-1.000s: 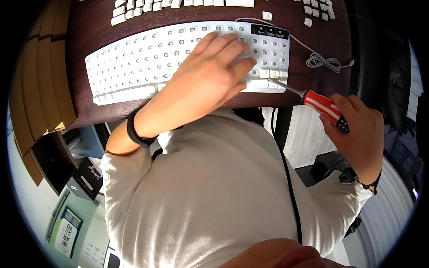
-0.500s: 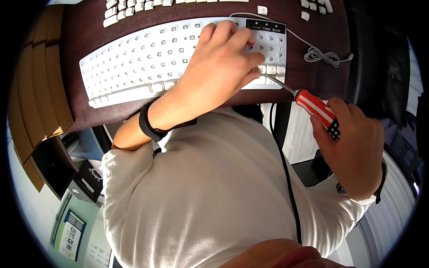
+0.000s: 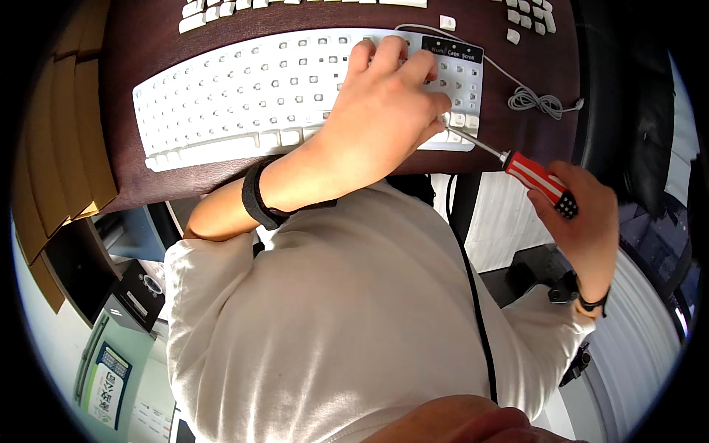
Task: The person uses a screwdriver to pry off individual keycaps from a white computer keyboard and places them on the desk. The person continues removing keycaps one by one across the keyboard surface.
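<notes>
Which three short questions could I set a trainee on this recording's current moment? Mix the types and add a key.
1. Multiple choice: what does the right hand hold?
a) scissors
b) a screwdriver
c) a brush

2. True or false: the bundled cable lies to the right of the keyboard.

3. Fill in the blank: the left hand is over the ____ half of the keyboard, as the wearer sees it.

Key: 1. b; 2. true; 3. right.
</notes>
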### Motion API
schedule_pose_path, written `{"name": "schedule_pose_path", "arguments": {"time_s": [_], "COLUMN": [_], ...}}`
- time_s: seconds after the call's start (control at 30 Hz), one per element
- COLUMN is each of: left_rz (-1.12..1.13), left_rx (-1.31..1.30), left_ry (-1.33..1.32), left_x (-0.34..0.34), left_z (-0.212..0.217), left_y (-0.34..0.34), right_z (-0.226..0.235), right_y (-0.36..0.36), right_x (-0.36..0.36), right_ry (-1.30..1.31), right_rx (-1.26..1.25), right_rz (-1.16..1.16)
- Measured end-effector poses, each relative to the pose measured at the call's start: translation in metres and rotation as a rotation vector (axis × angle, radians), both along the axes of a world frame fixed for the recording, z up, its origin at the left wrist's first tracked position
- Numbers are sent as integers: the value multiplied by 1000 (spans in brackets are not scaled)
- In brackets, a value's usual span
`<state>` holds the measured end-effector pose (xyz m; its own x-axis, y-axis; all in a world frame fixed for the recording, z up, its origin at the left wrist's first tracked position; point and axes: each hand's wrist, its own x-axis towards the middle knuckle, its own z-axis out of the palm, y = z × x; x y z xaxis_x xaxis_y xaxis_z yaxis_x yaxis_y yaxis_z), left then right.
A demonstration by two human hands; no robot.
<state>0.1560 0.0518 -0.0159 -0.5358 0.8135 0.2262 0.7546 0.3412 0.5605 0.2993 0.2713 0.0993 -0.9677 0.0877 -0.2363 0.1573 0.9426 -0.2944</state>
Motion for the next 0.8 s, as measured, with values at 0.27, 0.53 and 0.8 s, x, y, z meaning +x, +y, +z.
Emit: {"name": "schedule_pose_path", "arguments": {"time_s": [0.27, 0.53, 0.8], "left_rz": [0, -25, -122], "left_rx": [-5, 19, 51], "left_ry": [-17, 40, -48], "left_x": [4, 4, -17], "left_z": [-2, -4, 21], "left_y": [4, 5, 1], "right_z": [-59, -90, -106], "right_y": [13, 23, 48], "right_x": [44, 56, 70], "right_ry": [156, 200, 303], "right_rx": [-204, -309, -369], "right_rz": [-143, -190, -231]}}
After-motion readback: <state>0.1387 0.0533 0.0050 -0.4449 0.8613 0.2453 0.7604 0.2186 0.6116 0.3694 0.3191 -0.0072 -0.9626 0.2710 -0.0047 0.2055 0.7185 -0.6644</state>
